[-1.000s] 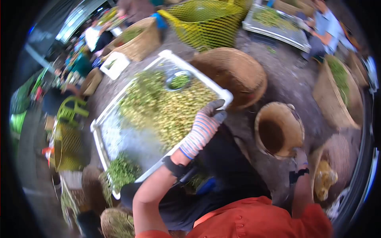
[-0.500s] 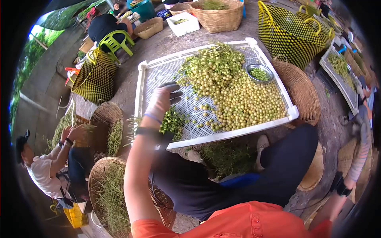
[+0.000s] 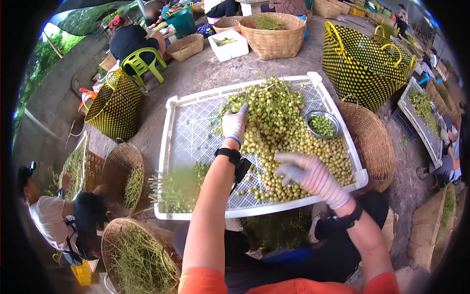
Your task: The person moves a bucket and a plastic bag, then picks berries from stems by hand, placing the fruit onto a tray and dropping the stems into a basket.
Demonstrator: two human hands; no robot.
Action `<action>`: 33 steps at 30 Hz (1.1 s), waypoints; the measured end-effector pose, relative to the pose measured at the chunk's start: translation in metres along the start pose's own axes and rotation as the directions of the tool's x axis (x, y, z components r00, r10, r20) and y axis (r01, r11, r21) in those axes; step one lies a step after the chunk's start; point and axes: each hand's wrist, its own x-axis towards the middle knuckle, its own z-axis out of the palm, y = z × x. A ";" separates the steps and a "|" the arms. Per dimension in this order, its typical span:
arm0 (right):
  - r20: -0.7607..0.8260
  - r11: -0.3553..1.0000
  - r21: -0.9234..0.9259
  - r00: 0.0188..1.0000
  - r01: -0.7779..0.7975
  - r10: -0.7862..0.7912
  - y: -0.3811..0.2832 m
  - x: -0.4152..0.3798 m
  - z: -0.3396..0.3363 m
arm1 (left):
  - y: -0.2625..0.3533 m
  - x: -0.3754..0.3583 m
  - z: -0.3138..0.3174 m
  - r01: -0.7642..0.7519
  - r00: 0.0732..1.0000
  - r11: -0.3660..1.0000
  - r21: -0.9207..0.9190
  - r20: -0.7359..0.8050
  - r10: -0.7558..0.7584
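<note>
A white plastic mesh tray [image 3: 188, 110] lies in front of me, with a heap of small round yellow-green fruits [image 3: 313, 159] over its middle and right side. Stemmed fruit bunches [image 3: 274, 100] are piled toward the back. My left hand [image 3: 234, 125], in a pale striped glove, is at the left edge of this pile, index finger stretched out; its other fingers are partly hidden. Over the loose fruits hovers my right hand [image 3: 313, 177], gloved, its slightly blurred fingers apart and pointing left. Greener bunches [image 3: 183, 188] lie at the front left, and a metal bowl [image 3: 338, 128] holds green fruits.
Wicker baskets [image 3: 374, 142] stand right of the tray and at left, one with stems [image 3: 139, 255]. Yellow-black woven baskets [image 3: 364, 63] [image 3: 117, 105] flank the tray's back. A green chair [image 3: 142, 63] holds a seated person. Another person [image 3: 54, 215] sits at left.
My right hand has come in from the far right to over the fruits. My left hand has moved right to the pile from the tray's left part. The view has shifted.
</note>
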 end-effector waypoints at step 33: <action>0.134 0.849 -0.519 0.990 0.103 -0.038 0.083 0.055 0.003 | -0.008 -0.139 -0.049 -0.157 0.822 0.972 0.176 0.569 0.030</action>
